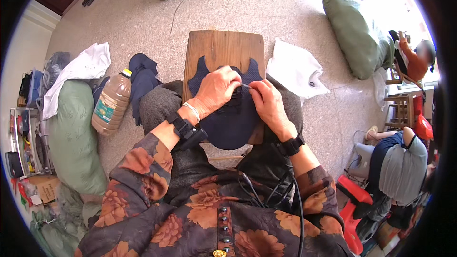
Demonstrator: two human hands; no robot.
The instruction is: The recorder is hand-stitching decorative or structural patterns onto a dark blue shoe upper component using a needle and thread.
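Note:
A dark blue piece of fabric (231, 131) with two upper prongs and a rounded lower edge lies on a wooden board (223, 43) across my lap. Above its middle my left hand (216, 89) has thumb and fingers pinched together. Close on the right, my right hand (270, 104) is pinched too. A short thin, pale piece (245, 85) spans the gap between the fingertips; it is too small to name. Dark cord-like strands show on the fabric below my left fingers, partly hidden by that hand.
Left of my knee stand a large plastic bottle (112, 103) of brownish content and a stuffed green sack (76, 135). More dark blue pieces (143, 78) lie beside the bottle. To the right are a white bag (296, 69), another green sack (357, 38) and two other people.

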